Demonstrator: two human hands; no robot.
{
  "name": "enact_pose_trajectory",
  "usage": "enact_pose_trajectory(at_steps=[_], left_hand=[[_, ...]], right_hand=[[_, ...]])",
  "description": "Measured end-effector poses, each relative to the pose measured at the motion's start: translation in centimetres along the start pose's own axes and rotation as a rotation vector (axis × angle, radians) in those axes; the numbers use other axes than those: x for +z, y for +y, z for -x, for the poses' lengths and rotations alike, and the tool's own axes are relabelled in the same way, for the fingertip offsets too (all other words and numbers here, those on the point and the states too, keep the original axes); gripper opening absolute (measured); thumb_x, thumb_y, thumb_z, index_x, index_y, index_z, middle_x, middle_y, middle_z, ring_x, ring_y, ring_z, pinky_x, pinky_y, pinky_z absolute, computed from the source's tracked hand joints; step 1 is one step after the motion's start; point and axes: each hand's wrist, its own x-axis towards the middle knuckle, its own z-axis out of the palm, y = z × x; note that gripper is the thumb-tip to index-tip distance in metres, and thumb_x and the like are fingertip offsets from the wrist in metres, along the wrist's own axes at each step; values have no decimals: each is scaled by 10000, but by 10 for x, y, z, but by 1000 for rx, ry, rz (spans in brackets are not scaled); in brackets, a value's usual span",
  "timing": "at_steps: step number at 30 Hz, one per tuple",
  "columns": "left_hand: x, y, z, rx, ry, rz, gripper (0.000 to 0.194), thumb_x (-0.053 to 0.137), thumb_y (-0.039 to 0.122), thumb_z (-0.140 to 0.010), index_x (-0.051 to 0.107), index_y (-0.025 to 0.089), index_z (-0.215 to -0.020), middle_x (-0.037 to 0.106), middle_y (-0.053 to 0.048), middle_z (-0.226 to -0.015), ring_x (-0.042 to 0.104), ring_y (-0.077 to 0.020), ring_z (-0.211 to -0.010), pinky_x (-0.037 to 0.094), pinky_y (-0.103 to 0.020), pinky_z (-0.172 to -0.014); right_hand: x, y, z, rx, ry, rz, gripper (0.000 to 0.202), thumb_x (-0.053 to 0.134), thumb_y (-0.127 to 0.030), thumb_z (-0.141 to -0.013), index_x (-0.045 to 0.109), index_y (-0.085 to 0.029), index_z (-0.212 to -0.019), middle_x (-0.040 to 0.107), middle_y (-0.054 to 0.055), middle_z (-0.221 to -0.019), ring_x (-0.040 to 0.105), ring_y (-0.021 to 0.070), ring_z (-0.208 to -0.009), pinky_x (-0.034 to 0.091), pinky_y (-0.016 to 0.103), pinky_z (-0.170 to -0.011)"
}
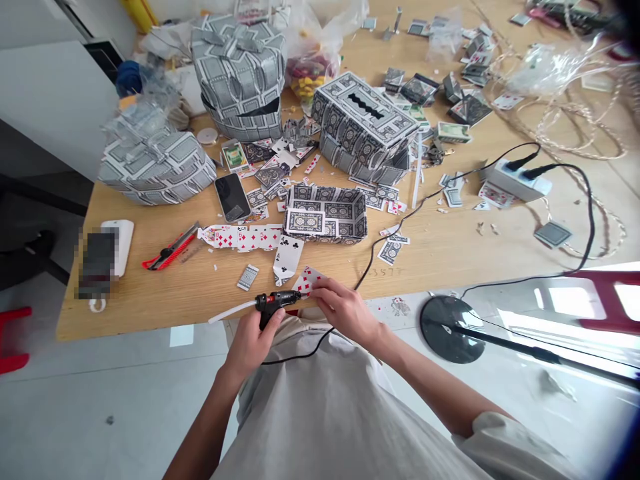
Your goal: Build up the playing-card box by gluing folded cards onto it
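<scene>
Near the table's front edge, my left hand [254, 337] is wrapped round a black glue gun [273, 303], with a white glue stick [233, 312] sticking out of its back. The gun's nozzle touches or nearly touches a red diamonds playing card [307, 279]. That card is pinched in the fingers of my right hand [347, 307]. Just beyond lies a folded clubs card [289, 257], beside a row of joined diamonds cards [250, 237]. An open box woven from cards [353, 232] sits behind them. One small folded card [248, 277] rests left of the gun.
On the wooden table [500, 250] stand a tall card box [345, 127], two woven card baskets [157, 167], a phone [233, 197], a red cutter [173, 248] and a power strip [517, 180]. A black cable [373, 260] crosses the table and passes under my right hand.
</scene>
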Motion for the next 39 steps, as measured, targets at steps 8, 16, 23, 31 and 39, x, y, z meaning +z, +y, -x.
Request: enact_pose_trajectory(at_steps=[8,16,23,31,39], left_hand=[[-1,2,1,20,8,2,472,575,605,-1000,735,170,-911,741,-63,-766,676,-240,-742,498,-316,-693],[-5,3,-2,8,-3,7,498,576,640,-986,735,173,-922,764,-78,-801,711,-272,-793,527,-346,-735],[-15,4,-3,61,-48,31,442,601,588,-997,770,184,-1056,822,-121,-1056,761,-317,-1048,566,-389,-931],[-26,-16,3,-71,-37,100,418,708,605,-921,720,197,-835,677,-20,-632,666,-215,-620,530,-293,-591],[-32,-30,8,-184,-91,359,513,724,665,-884,717,152,-861,631,-11,-640,557,-132,-492,451,-246,-475]], right_hand=[[1,-1,-2,6,11,27,182,550,-171,-1093,720,-221,-1133,756,91,-1166,780,198,-987,654,316,-881],[-1,-5,-2,39,-9,2,210,533,-134,-1091,715,-219,-1151,747,93,-1187,781,193,-1013,645,311,-930],[0,-3,2,14,-36,72,269,544,-62,-1043,722,-231,-1150,736,97,-1234,773,210,-1010,644,318,-870],[1,-9,1,-92,-66,188,275,514,-54,-1044,702,-191,-1190,764,115,-1223,746,242,-1004,618,387,-882],[3,-12,3,-117,-78,189,333,482,-76,-1065,643,-169,-1341,765,139,-1255,737,263,-1075,611,422,-951]])
